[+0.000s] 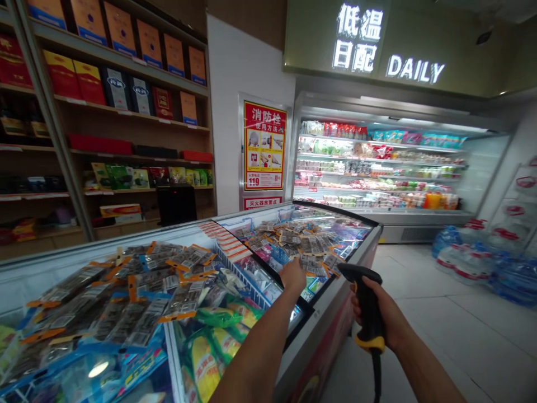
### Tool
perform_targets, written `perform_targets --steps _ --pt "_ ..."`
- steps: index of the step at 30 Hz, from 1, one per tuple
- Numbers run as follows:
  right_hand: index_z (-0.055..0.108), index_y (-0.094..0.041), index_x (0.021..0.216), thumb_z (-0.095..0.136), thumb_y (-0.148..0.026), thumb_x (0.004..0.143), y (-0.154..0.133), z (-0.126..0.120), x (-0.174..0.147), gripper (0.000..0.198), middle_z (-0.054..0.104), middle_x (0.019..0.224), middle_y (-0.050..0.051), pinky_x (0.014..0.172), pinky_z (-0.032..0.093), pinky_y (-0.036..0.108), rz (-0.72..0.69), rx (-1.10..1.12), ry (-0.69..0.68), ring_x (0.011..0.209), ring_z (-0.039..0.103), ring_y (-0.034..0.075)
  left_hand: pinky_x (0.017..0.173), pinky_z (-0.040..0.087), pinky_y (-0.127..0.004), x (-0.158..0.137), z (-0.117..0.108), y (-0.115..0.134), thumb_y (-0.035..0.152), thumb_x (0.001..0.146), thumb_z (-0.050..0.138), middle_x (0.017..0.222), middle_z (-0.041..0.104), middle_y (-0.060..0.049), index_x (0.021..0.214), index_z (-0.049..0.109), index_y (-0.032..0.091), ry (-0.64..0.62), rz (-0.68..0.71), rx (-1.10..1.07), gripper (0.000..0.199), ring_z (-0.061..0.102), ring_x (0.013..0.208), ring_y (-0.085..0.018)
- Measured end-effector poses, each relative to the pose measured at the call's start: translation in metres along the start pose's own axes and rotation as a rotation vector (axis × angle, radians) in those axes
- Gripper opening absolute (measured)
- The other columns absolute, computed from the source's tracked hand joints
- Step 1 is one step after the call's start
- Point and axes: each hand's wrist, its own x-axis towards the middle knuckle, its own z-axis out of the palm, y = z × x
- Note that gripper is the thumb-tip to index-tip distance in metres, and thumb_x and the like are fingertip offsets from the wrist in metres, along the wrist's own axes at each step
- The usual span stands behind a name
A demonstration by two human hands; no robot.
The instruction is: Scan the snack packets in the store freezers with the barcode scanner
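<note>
My left hand [293, 274] reaches over the freezer's glass lid, at the near edge of a pile of small flat packets [308, 240] with orange ends and barcode labels. Its fingers are mostly hidden behind the back of the hand, so I cannot see whether it grips a packet. My right hand [384, 313] is wrapped around a black and yellow barcode scanner [369, 310], held upright beside the freezer's right side with its head towards the packets. The scanner's cable hangs down. More of the same packets [138, 285] lie heaped in the left part of the freezer.
The chest freezer [335, 296] also holds yellow-green bags [210, 352] behind a white wire divider [243, 274]. Shelves of boxes [126, 89] stand behind on the left. A lit refrigerated display [377, 168] is at the back. Bottled water packs [465, 260] sit on the floor at right.
</note>
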Motion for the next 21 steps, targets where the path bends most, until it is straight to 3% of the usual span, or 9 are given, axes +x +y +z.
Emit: perform_targets --steps 4,8,15,21 --pt "0.050 -0.017 0.072 0.051 -0.040 0.068 0.002 0.012 -0.003 0.023 0.050 0.045 -0.003 0.033 0.035 0.019 0.022 -0.021 -0.046 0.035 0.046 0.009 0.066 0.037 -0.027 0.011 -0.010 -0.005 0.000 0.052 0.059 0.060 0.054 -0.002 0.073 0.058 0.019 -0.037 -0.041 -0.019 0.028 0.054 0.067 -0.018" --pt "0.051 -0.017 0.072 0.051 -0.042 0.068 0.007 0.032 -0.005 0.025 0.050 0.045 -0.003 0.032 0.035 0.019 0.031 -0.052 -0.102 0.035 0.045 0.009 0.052 0.038 -0.021 0.019 -0.034 -0.012 -0.002 0.056 0.054 0.055 0.050 0.002 0.077 0.054 0.018 -0.044 -0.156 -0.230 0.030 0.050 0.050 -0.011" --pt "0.051 -0.017 0.070 0.050 -0.044 0.068 0.015 0.073 -0.013 0.027 0.051 0.045 -0.003 0.031 0.034 0.018 0.088 -0.076 -0.245 0.035 0.046 0.009 0.055 0.041 -0.021 0.026 -0.096 -0.027 0.000 0.057 0.050 0.054 0.050 0.005 0.084 0.047 0.016 0.024 -0.159 -0.586 0.031 0.051 0.049 -0.008" --pt "0.051 -0.017 0.070 0.049 -0.044 0.069 0.020 0.096 -0.017 0.027 0.051 0.044 -0.003 0.031 0.035 0.019 0.093 -0.117 -0.293 0.034 0.046 0.009 0.054 0.039 -0.020 0.031 -0.128 -0.030 0.003 0.056 0.052 0.057 0.054 0.004 0.083 0.048 0.016 0.042 -0.125 -0.646 0.030 0.051 0.050 -0.007"
